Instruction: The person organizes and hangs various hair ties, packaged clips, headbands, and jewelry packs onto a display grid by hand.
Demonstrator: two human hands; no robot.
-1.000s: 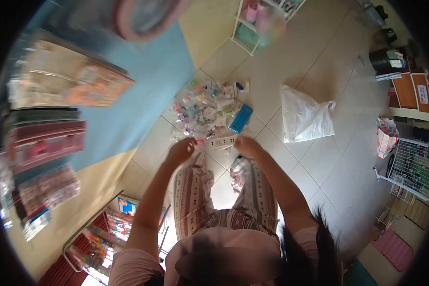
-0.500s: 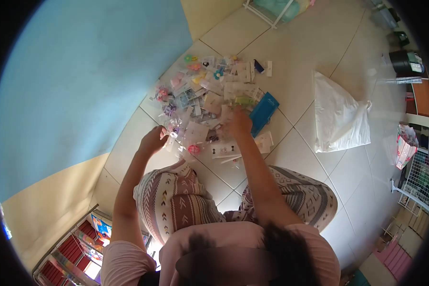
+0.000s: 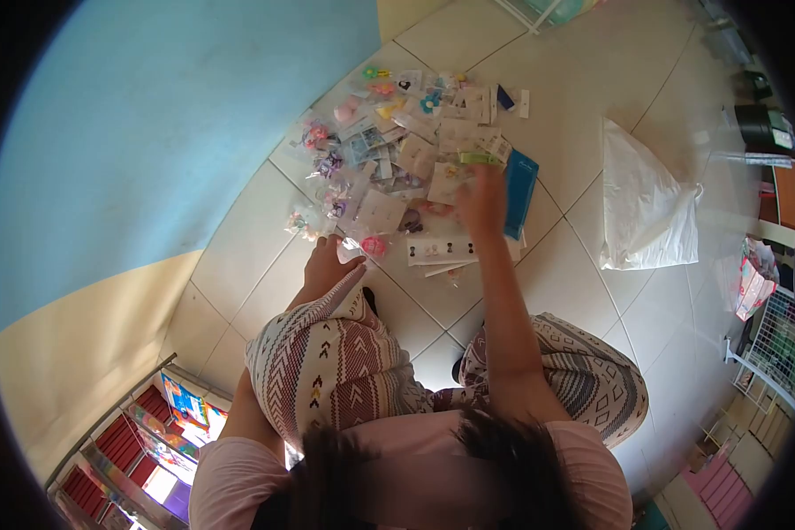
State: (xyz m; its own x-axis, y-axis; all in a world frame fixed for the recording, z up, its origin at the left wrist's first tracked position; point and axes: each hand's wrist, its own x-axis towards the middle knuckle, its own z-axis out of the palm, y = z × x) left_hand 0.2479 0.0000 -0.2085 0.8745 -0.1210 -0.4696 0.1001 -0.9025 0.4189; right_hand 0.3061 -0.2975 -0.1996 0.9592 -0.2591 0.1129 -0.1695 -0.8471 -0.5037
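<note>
My left hand (image 3: 327,267) is low beside my knee, its fingers apart at the near edge of a pile of small packaged accessories. Just beyond its fingertips lies a clear packet with a pinkish-red piece (image 3: 373,246). A packet of multicoloured pieces (image 3: 305,223) rests on the tiles at the pile's left edge. My right hand (image 3: 483,205), smeared by motion, is over the pile's right side, and its fingers cannot be made out. Near it are a white card (image 3: 449,183), a yellow-green packaged piece (image 3: 478,158) and a flat blue packet (image 3: 520,190).
A white plastic bag (image 3: 645,203) lies on the tiled floor to the right. The blue and cream wall (image 3: 194,132) borders the pile on the left. A white rack (image 3: 534,18) stands at the top, and a wire basket (image 3: 773,331) is at the far right.
My left hand has let go of the packet of multicoloured pieces, now left of the pile, and come nearer my knee. My right hand has shifted slightly, and the whole view has shifted.
</note>
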